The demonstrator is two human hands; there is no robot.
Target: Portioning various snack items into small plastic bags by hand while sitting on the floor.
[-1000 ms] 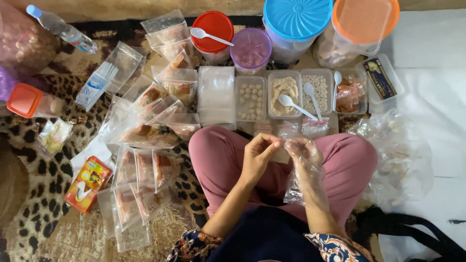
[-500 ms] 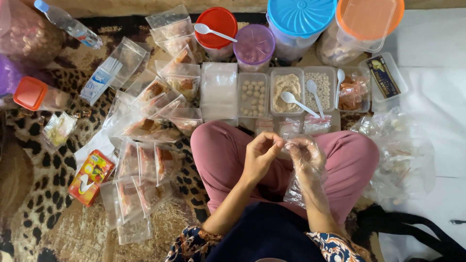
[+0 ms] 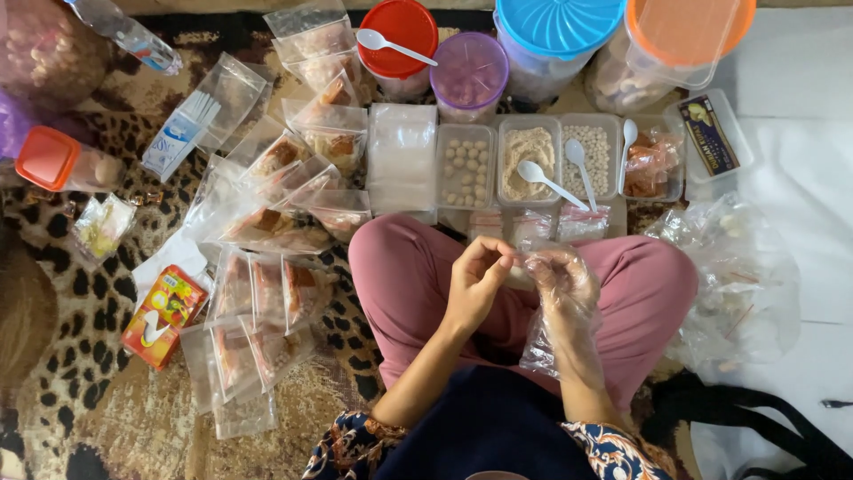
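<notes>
We sit cross-legged in pink trousers on a leopard-print mat (image 3: 71, 409), and both hands meet above the lap, just below the row of small clear plastic trays (image 3: 533, 164) that we take as landmark; our left hand (image 3: 475, 283) is bare, fingers curled narrow with thumb and fingertips pinching near the top edge of a thin clear plastic bag (image 3: 546, 342), and our right hand (image 3: 562, 283) sits inside a loose transparent plastic glove, fingers bent in to pinch the same edge, so the bag hangs down over the right thigh; what is in the bag we cannot tell, the film is too glossy; held that close to the trays, hands likely stay in short reach of the fillings; in the trays: pale round balls, beige crumb with a white plastic spoon (image 3: 546, 178) lying in it, small white pellets with a second spoon, reddish wrapped bits at the right end; behind the trays stand a red-lidded round tub (image 3: 404, 36) with a spoon across it, a purple-lidded tub (image 3: 468, 71), a blue-lidded tub (image 3: 558, 27) and an orange-lidded tub (image 3: 684, 27), lids on; left of the trays, a spread of filled clear packets (image 3: 267, 293) lying flat and overlapping, likely grouped as finished; right of the trays, a crumpled heap of clear bags (image 3: 729, 284)
</notes>
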